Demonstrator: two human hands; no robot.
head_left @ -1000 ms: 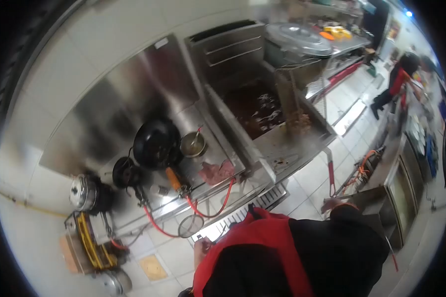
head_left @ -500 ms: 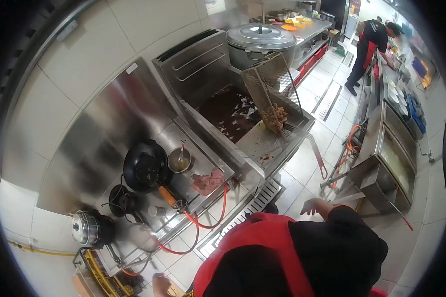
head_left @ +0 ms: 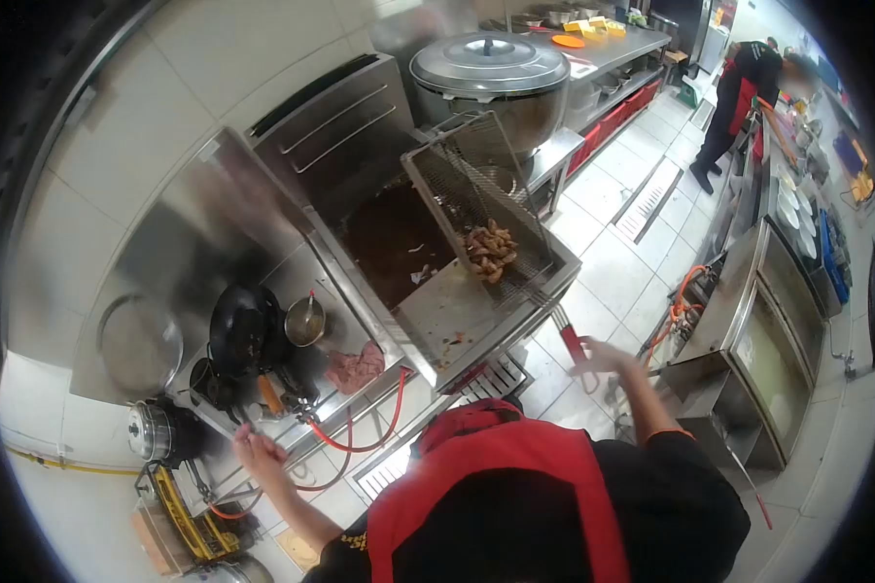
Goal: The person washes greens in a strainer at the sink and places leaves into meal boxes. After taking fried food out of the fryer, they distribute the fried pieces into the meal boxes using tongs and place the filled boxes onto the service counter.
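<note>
My left hand (head_left: 260,453) is closed on the thin handle of a round mesh strainer (head_left: 141,343), held up over the left end of the stove. My right hand (head_left: 605,360), somewhat blurred, has its fingers stretched out at the red handle (head_left: 574,342) of a wire fryer basket; a firm grip does not show. The fryer basket (head_left: 465,185) rests tilted on the fryer's front ledge. Browned fried pieces (head_left: 491,251) lie in its lower end. Behind it, dark oil (head_left: 384,243) fills the deep fryer (head_left: 428,364).
A black wok (head_left: 243,330), a small steel pot (head_left: 305,321) and a crumpled cloth (head_left: 357,367) are on the stove. A pressure cooker (head_left: 156,432) stands left. A large lidded pot (head_left: 491,73) is behind the fryer. A co-worker (head_left: 739,102) stands at the far right counter.
My left hand has risen with the strainer, which moved up and left. My right hand has come up to the basket's handle. The view has shifted slightly.
</note>
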